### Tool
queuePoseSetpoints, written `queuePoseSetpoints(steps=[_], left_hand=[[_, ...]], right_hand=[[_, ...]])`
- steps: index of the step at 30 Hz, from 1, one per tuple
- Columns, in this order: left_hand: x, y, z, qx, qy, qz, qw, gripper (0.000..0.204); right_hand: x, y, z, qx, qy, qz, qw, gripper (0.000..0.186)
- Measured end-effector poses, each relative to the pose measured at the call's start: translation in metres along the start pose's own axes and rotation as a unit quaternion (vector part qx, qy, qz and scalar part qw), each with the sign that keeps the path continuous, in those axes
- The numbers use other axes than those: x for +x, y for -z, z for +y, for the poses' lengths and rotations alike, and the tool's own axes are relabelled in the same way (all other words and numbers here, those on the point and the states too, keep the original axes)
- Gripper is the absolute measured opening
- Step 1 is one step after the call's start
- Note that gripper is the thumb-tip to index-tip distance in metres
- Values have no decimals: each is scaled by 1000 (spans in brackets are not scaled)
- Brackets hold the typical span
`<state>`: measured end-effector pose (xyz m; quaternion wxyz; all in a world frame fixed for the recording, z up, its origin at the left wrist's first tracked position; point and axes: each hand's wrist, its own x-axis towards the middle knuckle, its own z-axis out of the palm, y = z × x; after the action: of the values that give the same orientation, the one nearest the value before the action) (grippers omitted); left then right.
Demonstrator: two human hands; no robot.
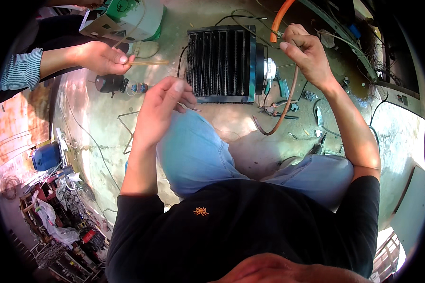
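My right hand [308, 54] is raised at the upper right, its fingers closed. A curved brown tube [286, 106] hangs from below it, and its grip looks to be around that tube's upper part. The end of an orange hose [278, 23] is beside its fingertips. Over my left thigh, my left hand [163, 106] has its fingers curled in. A short thin grey tip shows by those fingers, but what they hold is hidden. Between my hands stands a black finned radiator unit [220, 63] with a white round motor [269, 69] on its right side.
At the left, another person's hand [104, 57] holds thin brass-coloured rods [148, 62]. Below it lies a black compressor-like cylinder [111, 84]. Pliers [284, 103] and small parts lie on the floor right of the radiator. A cluttered heap [61, 221] and blue container [46, 156] are at left.
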<state>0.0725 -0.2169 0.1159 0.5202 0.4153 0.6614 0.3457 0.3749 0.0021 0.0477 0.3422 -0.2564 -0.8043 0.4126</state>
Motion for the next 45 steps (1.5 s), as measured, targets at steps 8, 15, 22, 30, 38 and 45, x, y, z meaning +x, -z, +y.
queuePoseSetpoints(steps=[8,15,22,30,38,45], left_hand=[[65,3,-22,-513,-171,-29,841,44],[33,-108,-27,-430,173,-80,882,48],[37,-112,-32,-437,133,-39,889,34],[116,114,-28,181,-130,283,933,25],[175,196,-173,-32,257,198,945,71],[304,165,-258,-356,282,252,855,86]], right_hand=[[4,-6,-1,5,8,5,1000,38],[2,-2,0,37,-17,52,998,38],[-3,-6,-3,10,6,30,999,32],[-5,3,8,41,18,33,998,33],[-2,6,9,71,-6,22,997,31],[-3,11,-1,49,-46,7,998,32]])
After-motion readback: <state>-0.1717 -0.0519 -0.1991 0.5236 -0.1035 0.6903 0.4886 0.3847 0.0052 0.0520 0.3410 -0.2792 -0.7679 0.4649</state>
